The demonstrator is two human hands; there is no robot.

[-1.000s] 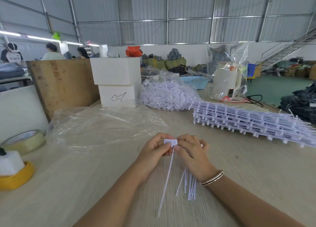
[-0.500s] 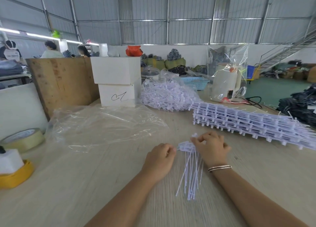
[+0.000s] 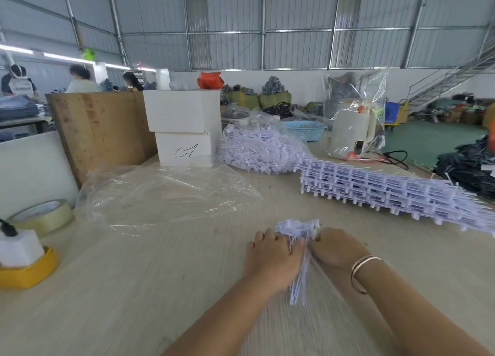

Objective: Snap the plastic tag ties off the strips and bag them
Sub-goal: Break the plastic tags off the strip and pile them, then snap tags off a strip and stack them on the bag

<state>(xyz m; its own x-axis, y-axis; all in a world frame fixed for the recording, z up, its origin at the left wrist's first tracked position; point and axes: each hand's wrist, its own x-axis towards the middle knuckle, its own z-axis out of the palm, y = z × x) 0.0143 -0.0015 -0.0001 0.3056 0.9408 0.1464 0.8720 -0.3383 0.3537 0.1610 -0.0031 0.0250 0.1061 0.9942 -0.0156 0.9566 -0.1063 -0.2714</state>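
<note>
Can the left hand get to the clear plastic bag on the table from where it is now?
Probably yes. The left hand is busy gripping the bundle of tag ties together with the right hand, but only bare table lies between it and the clear plastic bag.

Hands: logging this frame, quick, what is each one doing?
Left hand: closed on the bundle of tag ties.
Right hand: closed on the same bundle.

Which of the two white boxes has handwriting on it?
The lower white box, under the upper box: a black scribble marks its front; the upper one's is blank.
</note>
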